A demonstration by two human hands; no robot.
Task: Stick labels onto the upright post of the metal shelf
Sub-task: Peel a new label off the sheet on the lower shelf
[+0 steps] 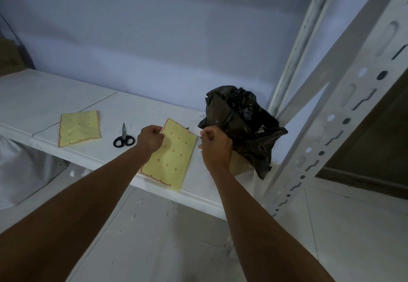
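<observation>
Head view: left hand (pixel 150 137) pinches top corner of yellow sheet (pixel 171 156) on shelf (pixel 26 105). Right hand (pixel 213 143) pinches small white label (pixel 197 130), at 3 o'clock from sheet. Post (pixel 344 114) at 3 o'clock, no label seen. Sticking not yet done.

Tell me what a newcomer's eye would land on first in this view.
Two bare arms reach to mid-frame, where the left hand pins a yellow backing sheet on the white shelf and the right hand pinches a small white label. A crumpled black plastic bag stands right of them, beside the slotted upright post. Scissors and a second yellow sheet lie left.
</observation>
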